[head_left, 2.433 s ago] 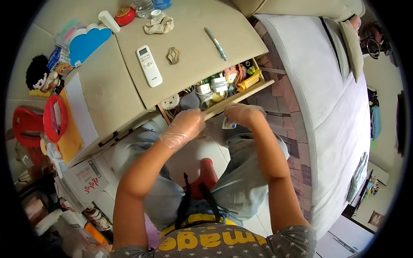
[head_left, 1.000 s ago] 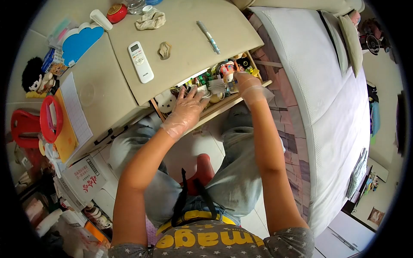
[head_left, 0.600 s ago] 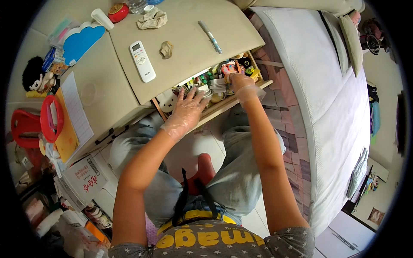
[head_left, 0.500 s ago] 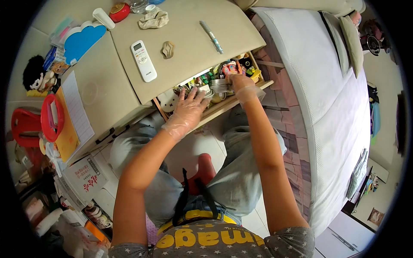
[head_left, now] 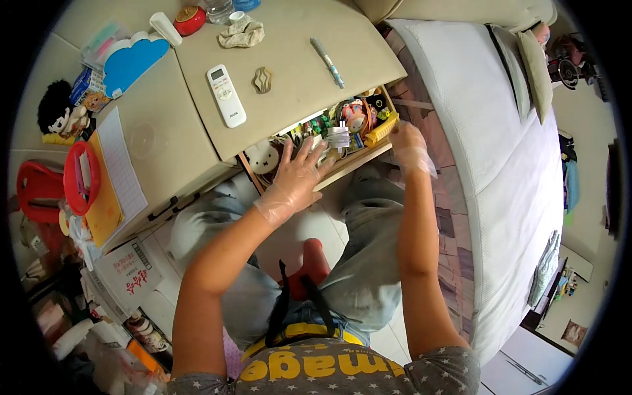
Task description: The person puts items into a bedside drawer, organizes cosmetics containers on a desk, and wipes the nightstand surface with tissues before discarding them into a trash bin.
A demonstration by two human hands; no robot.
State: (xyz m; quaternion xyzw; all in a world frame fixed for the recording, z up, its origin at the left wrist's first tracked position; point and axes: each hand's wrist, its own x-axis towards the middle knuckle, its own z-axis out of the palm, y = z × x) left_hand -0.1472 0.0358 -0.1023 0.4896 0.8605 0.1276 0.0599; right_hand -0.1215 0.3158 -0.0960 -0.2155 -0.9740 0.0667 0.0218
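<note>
A pulled-out drawer (head_left: 359, 160) full of small items lies under the desk top. My left hand (head_left: 294, 181), in a clear plastic glove, spreads its fingers over the drawer's left part; it holds nothing I can see. My right hand (head_left: 409, 143), gloved likewise, is curled at the drawer's front right corner, beside a ridged yellow object (head_left: 382, 130). What its fingers hold, if anything, is hidden. Between the hands sit a white charger with coiled cable (head_left: 338, 137) and a pink-and-red toy figure (head_left: 354, 117). A white bunny-faced round item (head_left: 262, 158) shows left of my left hand.
On the desk (head_left: 289, 85) lie a white remote control (head_left: 226, 97), a wavy brown ring-like item (head_left: 262, 80), a pen (head_left: 328, 62) and a crumpled cloth (head_left: 241, 33). A bed (head_left: 474, 131) borders the right side. A red basket (head_left: 81, 179) stands left.
My right hand has moved right, from above the charger to the drawer's corner, exposing the charger and toy figure. The yellow object shows more fully. My left hand stays over the drawer, fingers spread.
</note>
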